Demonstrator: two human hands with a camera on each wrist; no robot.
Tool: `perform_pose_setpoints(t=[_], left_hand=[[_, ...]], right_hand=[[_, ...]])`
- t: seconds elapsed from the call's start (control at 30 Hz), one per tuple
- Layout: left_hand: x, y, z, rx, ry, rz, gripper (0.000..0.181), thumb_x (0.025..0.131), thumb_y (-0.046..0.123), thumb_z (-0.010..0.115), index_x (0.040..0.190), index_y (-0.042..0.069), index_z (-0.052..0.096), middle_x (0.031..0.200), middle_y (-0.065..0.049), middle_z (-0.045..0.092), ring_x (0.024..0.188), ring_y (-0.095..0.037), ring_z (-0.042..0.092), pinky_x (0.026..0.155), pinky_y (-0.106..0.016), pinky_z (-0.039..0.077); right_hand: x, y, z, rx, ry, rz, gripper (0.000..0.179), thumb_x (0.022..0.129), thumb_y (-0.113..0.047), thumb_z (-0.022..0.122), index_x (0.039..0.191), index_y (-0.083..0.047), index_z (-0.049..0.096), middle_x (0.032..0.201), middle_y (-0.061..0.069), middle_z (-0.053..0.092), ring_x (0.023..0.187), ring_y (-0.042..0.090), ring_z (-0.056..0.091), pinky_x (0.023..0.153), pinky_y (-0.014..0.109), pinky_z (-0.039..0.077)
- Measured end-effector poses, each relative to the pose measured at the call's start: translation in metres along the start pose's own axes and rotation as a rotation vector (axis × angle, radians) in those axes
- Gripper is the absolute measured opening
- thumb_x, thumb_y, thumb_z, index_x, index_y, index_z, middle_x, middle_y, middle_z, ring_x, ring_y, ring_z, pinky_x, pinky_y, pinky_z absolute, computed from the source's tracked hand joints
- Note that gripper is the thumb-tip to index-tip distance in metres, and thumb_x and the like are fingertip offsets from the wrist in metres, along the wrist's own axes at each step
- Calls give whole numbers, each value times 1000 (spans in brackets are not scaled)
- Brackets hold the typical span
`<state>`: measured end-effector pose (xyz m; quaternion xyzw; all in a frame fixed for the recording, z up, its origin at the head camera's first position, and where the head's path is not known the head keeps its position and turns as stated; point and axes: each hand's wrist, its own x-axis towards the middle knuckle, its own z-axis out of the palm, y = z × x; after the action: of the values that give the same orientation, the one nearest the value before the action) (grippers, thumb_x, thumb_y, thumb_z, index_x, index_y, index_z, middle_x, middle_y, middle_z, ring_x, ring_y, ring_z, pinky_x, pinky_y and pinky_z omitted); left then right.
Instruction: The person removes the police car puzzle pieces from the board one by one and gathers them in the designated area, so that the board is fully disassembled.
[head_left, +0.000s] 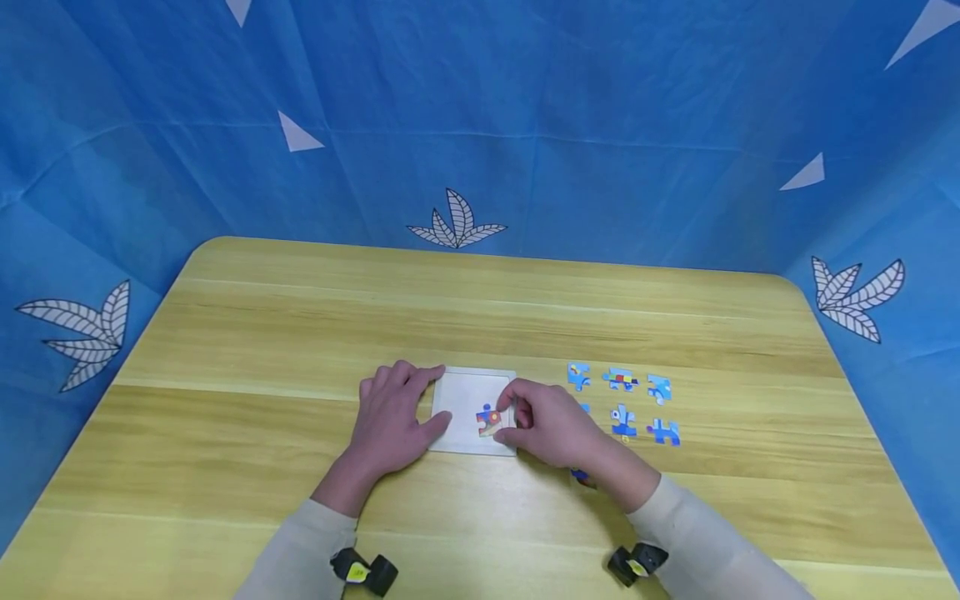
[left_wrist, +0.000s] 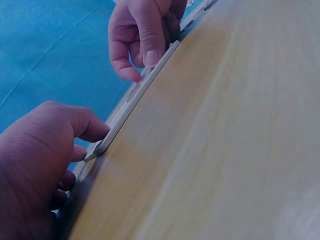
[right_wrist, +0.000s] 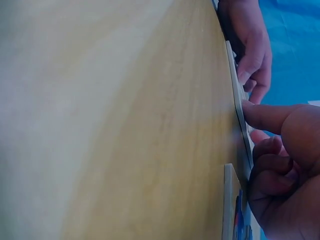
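Note:
A pale, shallow puzzle tray (head_left: 457, 408) with a raised rim lies on the table in front of me. Inside it, toward the right, is a jigsaw piece (head_left: 489, 421) in blue, red and cream. My right hand (head_left: 551, 423) pinches this piece at its right side between thumb and forefinger, the other fingers curled in. On the tray's left side rests my left hand (head_left: 393, 417), its thumb over the left rim and its forefinger at the upper left corner. In the left wrist view the left thumb (left_wrist: 92, 125) touches the tray edge.
Right of the tray lie several loose blue jigsaw pieces, among them one with red and yellow (head_left: 621, 380) and a lower right one (head_left: 664, 432). My right hand and forearm partly cover others. A blue patterned cloth (head_left: 480, 125) hangs behind the wooden table (head_left: 262, 333).

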<state>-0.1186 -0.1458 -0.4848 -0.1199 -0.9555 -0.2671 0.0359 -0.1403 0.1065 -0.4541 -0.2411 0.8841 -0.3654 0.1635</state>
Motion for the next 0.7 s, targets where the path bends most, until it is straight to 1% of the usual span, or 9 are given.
perform_pose_setpoints(t=[0.3,0.47,0.7], left_hand=[[0,0,-1,-3,3,8,58,85,39,70,137,15,61,102,0,49,96,-24,41,83,-43,25],[0,0,0,-19,17,19,58,85,38,70,137,15,62,101,0,50,95,-24,42,82,-42,26],[-1,0,0,-20,9,12,58,84,38,70,137,15,61,102,0,50,96,-24,41,82,-42,25]], right_hand=[[0,1,0,11,-18,-4,23,86,-20,81,101,-18,65,61,-10,46,52,5,40,58,28,39],[0,1,-1,34,-16,-34,20,86,-16,80,100,-15,66,60,-10,44,51,4,38,57,28,38],[-1,1,0,48,-3,-36,19,87,-16,80,100,-14,67,60,-9,43,51,5,38,57,27,38]])
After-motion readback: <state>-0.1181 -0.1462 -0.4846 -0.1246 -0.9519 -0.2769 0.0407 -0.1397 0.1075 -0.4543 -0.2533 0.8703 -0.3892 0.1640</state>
